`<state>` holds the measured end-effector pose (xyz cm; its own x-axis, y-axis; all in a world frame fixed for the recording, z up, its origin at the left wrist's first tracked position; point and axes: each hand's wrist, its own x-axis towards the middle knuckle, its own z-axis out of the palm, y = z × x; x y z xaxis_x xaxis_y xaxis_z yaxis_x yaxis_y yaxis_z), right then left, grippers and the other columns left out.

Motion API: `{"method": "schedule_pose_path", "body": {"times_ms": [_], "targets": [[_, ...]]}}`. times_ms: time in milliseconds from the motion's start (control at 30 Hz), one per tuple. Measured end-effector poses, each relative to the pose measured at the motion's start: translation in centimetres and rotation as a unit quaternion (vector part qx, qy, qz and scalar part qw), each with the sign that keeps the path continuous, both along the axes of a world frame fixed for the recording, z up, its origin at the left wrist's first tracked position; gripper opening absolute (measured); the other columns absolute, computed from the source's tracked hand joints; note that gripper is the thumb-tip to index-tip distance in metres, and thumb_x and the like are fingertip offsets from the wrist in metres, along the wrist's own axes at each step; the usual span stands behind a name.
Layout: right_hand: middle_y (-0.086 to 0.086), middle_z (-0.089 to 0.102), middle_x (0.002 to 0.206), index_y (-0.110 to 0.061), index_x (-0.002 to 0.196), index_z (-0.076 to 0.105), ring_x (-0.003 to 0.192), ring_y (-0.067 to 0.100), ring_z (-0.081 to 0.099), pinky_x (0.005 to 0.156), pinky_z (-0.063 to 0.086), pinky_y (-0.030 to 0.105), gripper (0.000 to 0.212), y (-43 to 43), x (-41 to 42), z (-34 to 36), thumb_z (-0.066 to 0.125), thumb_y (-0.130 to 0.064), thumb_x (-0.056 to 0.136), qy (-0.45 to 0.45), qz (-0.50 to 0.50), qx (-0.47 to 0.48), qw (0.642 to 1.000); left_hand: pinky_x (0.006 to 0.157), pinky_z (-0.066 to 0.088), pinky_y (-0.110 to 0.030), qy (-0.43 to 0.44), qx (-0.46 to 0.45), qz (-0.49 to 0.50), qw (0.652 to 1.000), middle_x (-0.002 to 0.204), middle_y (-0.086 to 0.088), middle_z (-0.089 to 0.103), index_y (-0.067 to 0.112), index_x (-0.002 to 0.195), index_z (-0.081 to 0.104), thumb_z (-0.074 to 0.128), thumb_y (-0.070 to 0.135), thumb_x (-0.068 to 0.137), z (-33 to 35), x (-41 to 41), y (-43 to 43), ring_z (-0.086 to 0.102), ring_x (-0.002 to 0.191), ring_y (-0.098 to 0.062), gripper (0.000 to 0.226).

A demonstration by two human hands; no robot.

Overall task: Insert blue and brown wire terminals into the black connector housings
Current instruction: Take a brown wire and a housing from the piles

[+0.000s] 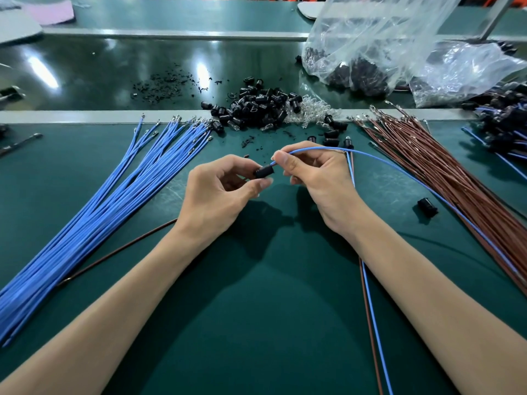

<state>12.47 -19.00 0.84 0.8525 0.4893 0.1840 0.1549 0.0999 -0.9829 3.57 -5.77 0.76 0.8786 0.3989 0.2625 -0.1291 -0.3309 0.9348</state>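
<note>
On the green table [256, 323], the left hand [219, 192] grips a small black connector housing [263, 171] between curled fingers and thumb, held just above the mat at the centre. The housing is a short, dark, roughly cylindrical plastic piece with its open end turned toward the right hand [319, 178]. That hand pinches a single blue wire [313, 148] near its tip, and the tip sits at the housing's mouth. The rest of the wire arcs away to the right over the bundle of brown wires [456, 178]. A bundle of blue wires [114, 201] with small metal terminals fans out on the left. A pile of black housings [256, 109] lies beyond the hands, with one loose housing [427, 207] near the brown bundle.
</note>
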Motion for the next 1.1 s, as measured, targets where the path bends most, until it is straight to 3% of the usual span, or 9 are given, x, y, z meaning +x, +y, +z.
{"method": "schedule_pose_path", "body": {"times_ms": [67,133,300,433,533,633,833,1100], "targets": [[-0.014,0.062,0.062,-0.028,0.066,0.071,0.061,-0.001,0.053,0.058,0.043,0.012,0.02,-0.01,-0.05,0.02,0.072,-0.017,0.083,-0.004,0.006,-0.005,1.0,0.068,0.052,-0.049,0.002,0.003,0.0,1.0,0.072,-0.01,0.07,0.028,0.077,0.067,0.08,0.011,0.074,0.01,0.03,0.08,0.062,0.063,-0.035,0.021],[-0.014,0.063,0.063,-0.029,0.066,0.072,0.061,0.0,0.053,0.058,0.043,0.013,0.02,0.01,-0.06,0.03,0.072,-0.017,0.082,-0.008,0.011,-0.007,1.0,0.067,0.053,-0.045,0.003,0.002,0.001,1.0,0.071,-0.005,0.07,0.027,0.077,0.067,0.08,0.01,0.074,0.0,0.06,0.13,0.062,0.06,-0.024,0.021],[-0.014,0.063,0.064,-0.034,0.066,0.071,0.059,0.002,0.054,0.056,0.043,0.014,0.016,0.11,-0.13,-0.02,0.073,-0.024,0.079,-0.037,-0.021,-0.006,0.999,0.058,0.05,-0.014,0.0,-0.036,-0.01,0.999,0.066,0.009,0.07,0.021,0.078,0.067,0.077,0.009,0.076,0.08,0.1,-0.08,0.065,0.055,-0.008,0.016],[-0.014,0.064,0.068,-0.033,0.066,0.07,0.058,0.003,0.056,0.056,0.043,0.014,0.016,0.16,-0.13,-0.1,0.073,-0.025,0.079,-0.048,-0.026,-0.01,0.998,0.059,0.049,-0.013,-0.009,-0.032,-0.015,0.999,0.074,0.002,0.072,0.015,0.082,0.069,0.072,0.011,0.081,0.21,-0.02,-0.11,0.066,0.057,-0.008,0.005],[-0.013,0.063,0.065,-0.031,0.065,0.07,0.057,0.003,0.055,0.056,0.043,0.015,0.016,0.17,-0.06,-0.11,0.072,-0.025,0.079,-0.032,-0.011,-0.013,0.999,0.061,0.052,-0.02,-0.008,-0.017,-0.004,1.0,0.072,0.004,0.07,0.02,0.082,0.068,0.074,0.01,0.08,0.13,0.02,0.09,0.065,0.059,-0.009,0.012],[-0.012,0.062,0.065,-0.028,0.066,0.07,0.057,0.004,0.054,0.056,0.043,0.015,0.015,0.15,-0.03,-0.17,0.071,-0.026,0.08,-0.018,0.002,-0.006,1.0,0.059,0.05,-0.029,-0.002,0.005,0.007,1.0,0.072,-0.002,0.069,0.025,0.08,0.066,0.077,0.012,0.077,0.01,0.03,0.18,0.062,0.061,-0.023,0.017],[-0.012,0.063,0.065,-0.029,0.068,0.069,0.059,0.003,0.056,0.057,0.044,0.015,0.014,0.02,0.0,-0.1,0.071,-0.024,0.081,-0.022,-0.003,0.0,1.0,0.055,0.045,-0.02,0.001,0.006,0.013,1.0,0.068,0.003,0.067,0.027,0.079,0.064,0.078,0.013,0.076,0.0,0.08,0.19,0.058,0.059,-0.013,0.02],[-0.015,0.064,0.068,-0.031,0.068,0.069,0.065,0.003,0.057,0.059,0.045,0.016,0.017,-0.1,-0.01,-0.02,0.071,-0.022,0.082,-0.027,-0.001,0.009,1.0,0.059,0.046,-0.012,-0.004,0.001,-0.007,1.0,0.075,0.007,0.071,0.014,0.088,0.068,0.064,0.014,0.089,0.19,0.03,0.07,0.062,0.054,-0.005,0.005]]}}
